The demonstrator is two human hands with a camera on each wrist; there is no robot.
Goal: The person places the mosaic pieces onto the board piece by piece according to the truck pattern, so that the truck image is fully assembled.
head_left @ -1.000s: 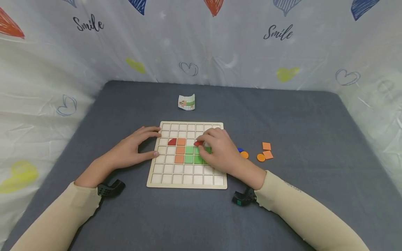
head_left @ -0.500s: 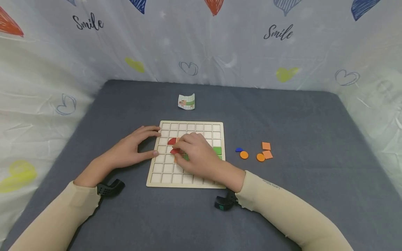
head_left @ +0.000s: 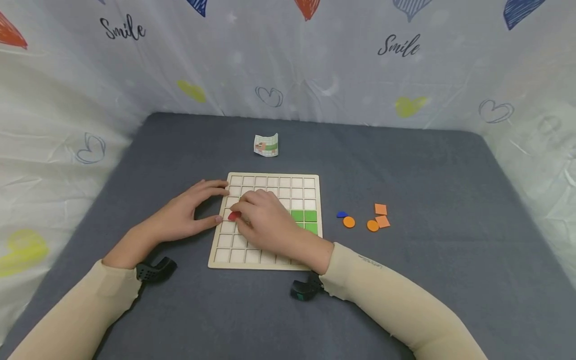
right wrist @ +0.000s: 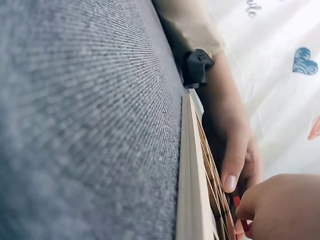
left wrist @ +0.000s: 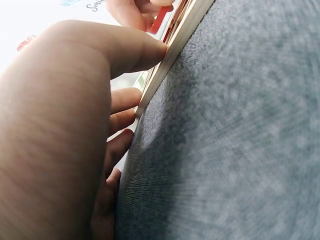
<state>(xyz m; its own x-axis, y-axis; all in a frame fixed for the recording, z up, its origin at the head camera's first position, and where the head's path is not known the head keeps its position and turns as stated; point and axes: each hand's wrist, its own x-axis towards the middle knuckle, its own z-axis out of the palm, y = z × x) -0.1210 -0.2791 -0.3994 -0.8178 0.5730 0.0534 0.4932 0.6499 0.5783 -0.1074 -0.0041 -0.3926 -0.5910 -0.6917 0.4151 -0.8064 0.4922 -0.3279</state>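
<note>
A wooden grid board (head_left: 265,257) lies on the dark table, with green square tiles (head_left: 304,216) in its right cells. My right hand (head_left: 270,222) is over the board's left half and pinches a red rounded tile (head_left: 233,216) between thumb and fingers, close over the cells. In the left wrist view the same red tile (left wrist: 160,20) stands on edge in the fingertips. My left hand (head_left: 182,212) rests against the board's left edge, fingers spread and fairly straight, thumb at the rim. The right hand hides the tiles in the middle of the board.
Right of the board lie a blue tile (head_left: 342,214), orange round tiles (head_left: 349,222) and orange square tiles (head_left: 380,209). A small picture card (head_left: 266,145) lies behind the board. A printed white curtain (head_left: 333,65) hangs beyond the table's far edge.
My right hand has moved left across the board with the red tile, from the middle cells to the left columns. The left hand has stayed at the board's edge.
</note>
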